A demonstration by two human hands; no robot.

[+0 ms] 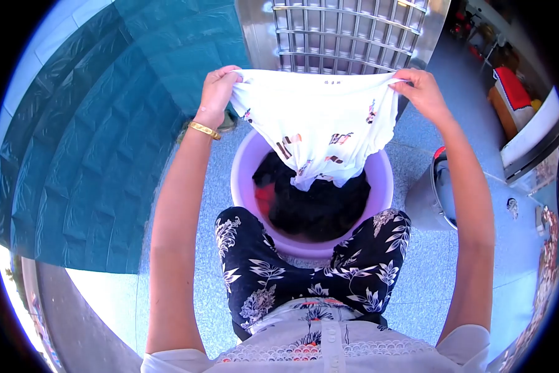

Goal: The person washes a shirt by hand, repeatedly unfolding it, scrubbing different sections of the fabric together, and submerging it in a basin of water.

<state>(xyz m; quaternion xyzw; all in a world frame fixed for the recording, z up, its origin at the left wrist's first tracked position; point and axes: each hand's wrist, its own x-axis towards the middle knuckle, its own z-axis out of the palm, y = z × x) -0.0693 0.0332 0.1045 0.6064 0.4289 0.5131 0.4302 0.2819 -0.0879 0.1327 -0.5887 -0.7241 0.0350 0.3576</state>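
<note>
A white garment with small printed figures and lettering is stretched wide in the air between my hands. My left hand pinches its upper left corner, fingers closed on the cloth. At the opposite corner my right hand grips the edge between thumb and fingers. The straight top edge is taut, and the lower part hangs in folds. Below it stands a round purple tub, partly covered by the cloth in this view. Inside lie dark wet-looking clothes and a red piece at the left.
My knees in dark floral trousers flank the tub. A grey bucket with a red handle grip stands to the right. Teal sheeting covers the left side. Ahead rises a metal grille door. Speckled floor surrounds the tub.
</note>
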